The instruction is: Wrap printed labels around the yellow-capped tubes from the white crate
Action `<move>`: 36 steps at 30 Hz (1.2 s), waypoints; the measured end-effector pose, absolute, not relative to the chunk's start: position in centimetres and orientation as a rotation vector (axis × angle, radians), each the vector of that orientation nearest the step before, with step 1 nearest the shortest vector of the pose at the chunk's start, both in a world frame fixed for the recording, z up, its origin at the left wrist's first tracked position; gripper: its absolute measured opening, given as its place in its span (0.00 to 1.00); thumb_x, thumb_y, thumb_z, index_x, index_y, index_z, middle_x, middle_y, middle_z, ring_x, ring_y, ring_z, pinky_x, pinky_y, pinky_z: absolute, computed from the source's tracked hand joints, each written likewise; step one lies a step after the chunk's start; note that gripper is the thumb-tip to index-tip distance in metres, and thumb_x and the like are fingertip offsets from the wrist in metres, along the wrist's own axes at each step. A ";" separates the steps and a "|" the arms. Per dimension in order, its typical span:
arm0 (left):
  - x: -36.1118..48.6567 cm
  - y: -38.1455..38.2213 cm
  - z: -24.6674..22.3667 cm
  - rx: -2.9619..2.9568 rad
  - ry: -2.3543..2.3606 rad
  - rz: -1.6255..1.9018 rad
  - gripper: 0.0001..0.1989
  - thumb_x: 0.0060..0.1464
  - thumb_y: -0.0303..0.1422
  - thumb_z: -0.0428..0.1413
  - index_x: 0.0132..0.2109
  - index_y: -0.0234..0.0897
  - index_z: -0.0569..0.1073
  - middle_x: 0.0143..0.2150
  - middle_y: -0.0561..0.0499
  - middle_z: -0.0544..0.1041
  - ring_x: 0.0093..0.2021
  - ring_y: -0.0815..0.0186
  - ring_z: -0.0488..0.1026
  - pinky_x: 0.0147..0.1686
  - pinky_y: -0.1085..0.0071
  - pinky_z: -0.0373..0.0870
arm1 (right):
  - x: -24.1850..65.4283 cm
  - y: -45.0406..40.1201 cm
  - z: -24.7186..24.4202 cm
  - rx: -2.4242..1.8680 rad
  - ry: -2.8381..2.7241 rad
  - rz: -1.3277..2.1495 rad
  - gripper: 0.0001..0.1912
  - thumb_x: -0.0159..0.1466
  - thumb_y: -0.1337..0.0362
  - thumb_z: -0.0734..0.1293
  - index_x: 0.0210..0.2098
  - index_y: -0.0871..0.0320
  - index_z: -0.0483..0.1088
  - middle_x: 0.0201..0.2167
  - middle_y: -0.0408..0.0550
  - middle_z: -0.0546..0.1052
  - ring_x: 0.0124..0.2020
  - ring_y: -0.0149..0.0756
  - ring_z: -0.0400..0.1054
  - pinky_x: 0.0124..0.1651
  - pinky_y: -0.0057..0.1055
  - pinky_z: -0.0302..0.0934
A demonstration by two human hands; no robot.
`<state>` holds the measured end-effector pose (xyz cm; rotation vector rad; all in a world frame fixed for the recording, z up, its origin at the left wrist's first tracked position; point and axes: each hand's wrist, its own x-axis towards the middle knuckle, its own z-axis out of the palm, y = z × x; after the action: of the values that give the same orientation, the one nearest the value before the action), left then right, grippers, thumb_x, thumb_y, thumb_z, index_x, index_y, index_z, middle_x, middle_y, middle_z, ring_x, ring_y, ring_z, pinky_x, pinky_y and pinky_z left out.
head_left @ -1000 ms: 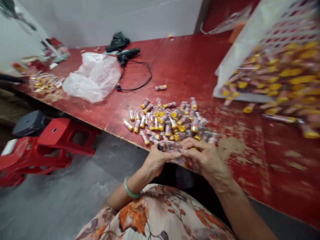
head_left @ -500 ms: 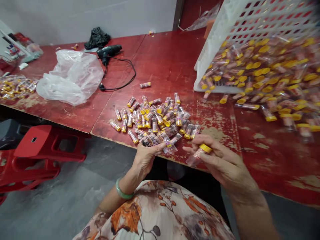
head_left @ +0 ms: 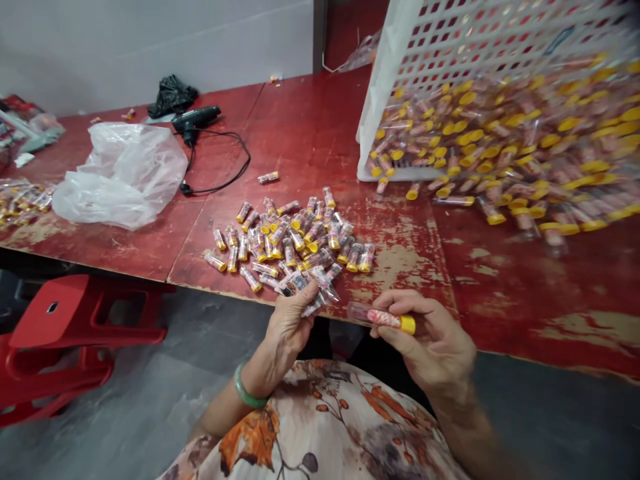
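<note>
My right hand [head_left: 425, 333] pinches a clear plastic tube [head_left: 383, 318] with a yellow cap and red-and-white contents. The tube lies nearly level, its clear end pointing left toward my other hand. My left hand [head_left: 293, 317], a green bangle on its wrist, grips a bunch of printed clear plastic sleeves [head_left: 320, 287] between thumb and fingers. Just beyond them on the red table is a pile of small yellow-capped tubes [head_left: 290, 233] with printed wraps. To the right, many unwrapped yellow-capped tubes [head_left: 465, 147] spill from a white plastic crate [head_left: 373, 113] tipped on its side.
A black heat gun [head_left: 197, 119] with a coiled cord lies at the back, beside a crumpled white plastic bag [head_left: 123, 173] and a black bag [head_left: 173, 95]. Red stools [head_left: 80, 320] stand left below the table edge [head_left: 190, 283]. More wrapped tubes [head_left: 23, 200] lie far left.
The tube in my right hand has turned from slanted to nearly level and come closer to the sleeves. The view has shifted right. My left hand still holds the sleeves.
</note>
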<state>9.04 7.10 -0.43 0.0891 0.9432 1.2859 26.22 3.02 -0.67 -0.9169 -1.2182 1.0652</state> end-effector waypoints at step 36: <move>10.4 4.8 0.2 0.376 0.917 1.075 0.21 0.32 0.28 0.71 0.38 0.32 0.78 0.33 0.49 0.79 0.30 0.67 0.75 0.34 0.70 0.73 | 23.5 3.9 -2.5 -0.992 -1.593 0.241 0.17 0.58 0.77 0.64 0.45 0.58 0.69 0.41 0.52 0.75 0.42 0.39 0.72 0.40 0.35 0.71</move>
<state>10.42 4.84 0.21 0.3755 0.9167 1.0753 23.50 3.86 -2.45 -0.9923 -1.5933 0.2415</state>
